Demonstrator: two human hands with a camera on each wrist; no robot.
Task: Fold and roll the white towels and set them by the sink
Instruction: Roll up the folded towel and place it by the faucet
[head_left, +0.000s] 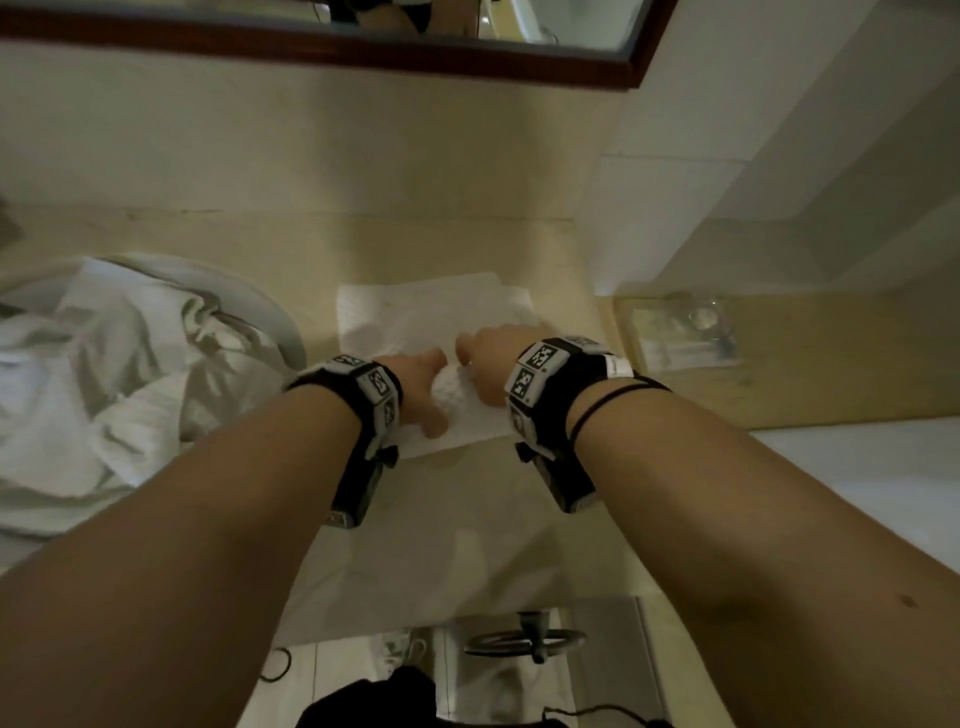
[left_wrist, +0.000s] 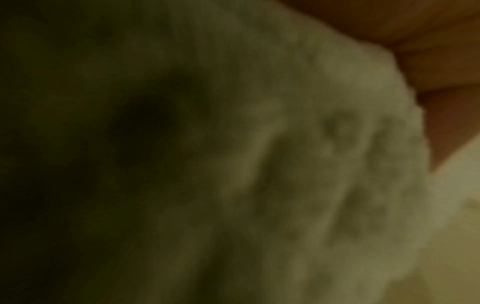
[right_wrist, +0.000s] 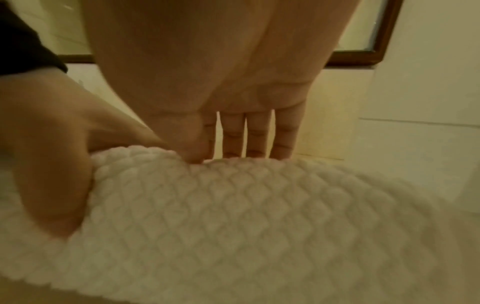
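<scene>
A white waffle-textured towel (head_left: 431, 312) lies folded flat on the beige counter (head_left: 441, 244), its near end wound into a roll (head_left: 453, 391). Both hands are on that roll. My left hand (head_left: 423, 400) grips its left end, thumb in front and fingers over the top (right_wrist: 52, 144). My right hand (head_left: 493, 358) arches over the roll (right_wrist: 233, 205); its fingers (right_wrist: 257, 135) reach straight down behind it and the thumb presses on top. The left wrist view is filled by blurred towel (left_wrist: 311, 164).
A heap of crumpled white towels (head_left: 104, 374) fills the sink (head_left: 275, 312) at the left. A clear tray (head_left: 680, 332) with small items sits on the counter at the right. A dark-framed mirror (head_left: 363, 52) hangs on the back wall. Floor clutter (head_left: 524, 639) shows below the counter's near edge.
</scene>
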